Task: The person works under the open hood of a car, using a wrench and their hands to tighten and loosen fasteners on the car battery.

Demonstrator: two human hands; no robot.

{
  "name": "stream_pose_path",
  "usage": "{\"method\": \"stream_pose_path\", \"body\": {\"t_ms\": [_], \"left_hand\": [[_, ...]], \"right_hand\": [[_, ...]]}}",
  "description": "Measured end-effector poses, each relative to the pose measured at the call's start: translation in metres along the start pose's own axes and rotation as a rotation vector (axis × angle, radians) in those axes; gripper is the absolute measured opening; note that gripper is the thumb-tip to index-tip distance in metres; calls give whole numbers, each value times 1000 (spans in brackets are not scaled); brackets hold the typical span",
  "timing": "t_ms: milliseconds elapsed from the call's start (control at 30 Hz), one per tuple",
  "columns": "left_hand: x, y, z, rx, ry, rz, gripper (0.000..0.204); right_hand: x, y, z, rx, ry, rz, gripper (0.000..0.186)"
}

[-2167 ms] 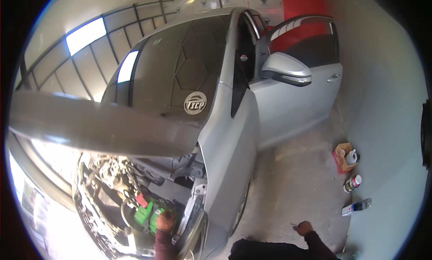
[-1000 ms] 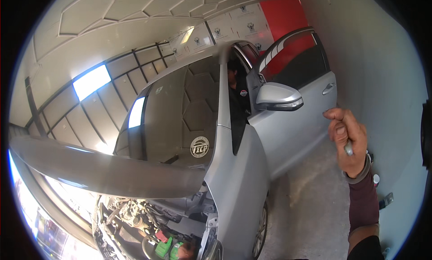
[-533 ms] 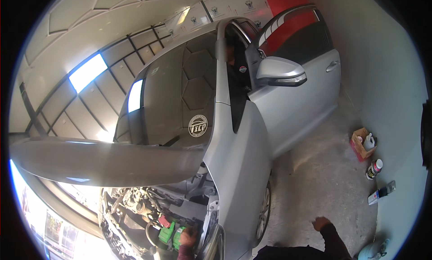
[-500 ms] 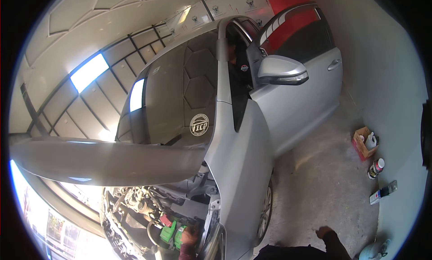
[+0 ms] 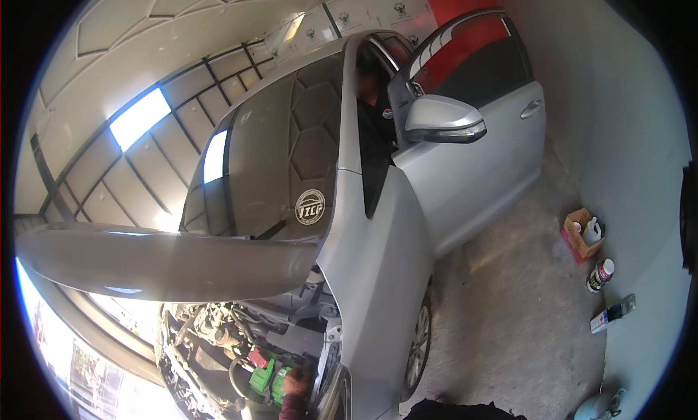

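Left hand (image 5: 295, 383) at the right end of a green car battery (image 5: 279, 383), near left in an engine bay (image 5: 196, 358).
I cannot tell its grip; right hand out of view. Round white lettered decal (image 5: 310, 207) on the windshield (image 5: 265, 158).

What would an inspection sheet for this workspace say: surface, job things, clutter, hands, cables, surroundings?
Surface: engine bay under a raised hood; grey floor alongside.
Job's things: green battery, a red part beside it.
Clutter: jug in a box, jar and container, along the wall.
Hands: left hand at the battery, grip unclear; right hand out of view.
Cables: too small to tell among the engine parts.
Surroundings: silver car, its door open; person at the doorway.
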State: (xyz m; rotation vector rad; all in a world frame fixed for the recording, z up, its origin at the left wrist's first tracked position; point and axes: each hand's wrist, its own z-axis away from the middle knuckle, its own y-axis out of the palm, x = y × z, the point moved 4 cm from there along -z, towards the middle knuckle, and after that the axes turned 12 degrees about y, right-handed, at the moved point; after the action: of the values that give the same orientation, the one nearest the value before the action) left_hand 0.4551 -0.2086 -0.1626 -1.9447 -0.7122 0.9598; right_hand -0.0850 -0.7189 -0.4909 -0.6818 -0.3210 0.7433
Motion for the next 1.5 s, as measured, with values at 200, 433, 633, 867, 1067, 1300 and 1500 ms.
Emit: {"method": "stream_pose_path", "body": {"t_ms": [200, 433, 633, 867, 1067, 1300, 1500], "left_hand": [[-15, -15, 0, 26, -91, -4, 47], [-21, -16, -2, 92, 11, -66, 46], [-7, -2, -1, 81, -24, -78, 45], [-18, -4, -5, 133, -118, -17, 48], [-28, -8, -10, 165, -115, -83, 51], [-38, -20, 0, 43, 2, -110, 40], [-37, -15, -5, 38, 7, -98, 42]], "right_hand": [[9, -6, -22, -80, -41, 19, 42], [13, -30, -6, -47, -206, 84, 34], [25, -128, -30, -407, -88, -73, 32], [108, -540, 305, -1571, -345, -401, 27], [114, -637, 390, -1451, -586, -862, 23], [97, -629, 331, -1134, -598, -1079, 29], [92, -405, 66, -728, 138, -434, 24]]}}
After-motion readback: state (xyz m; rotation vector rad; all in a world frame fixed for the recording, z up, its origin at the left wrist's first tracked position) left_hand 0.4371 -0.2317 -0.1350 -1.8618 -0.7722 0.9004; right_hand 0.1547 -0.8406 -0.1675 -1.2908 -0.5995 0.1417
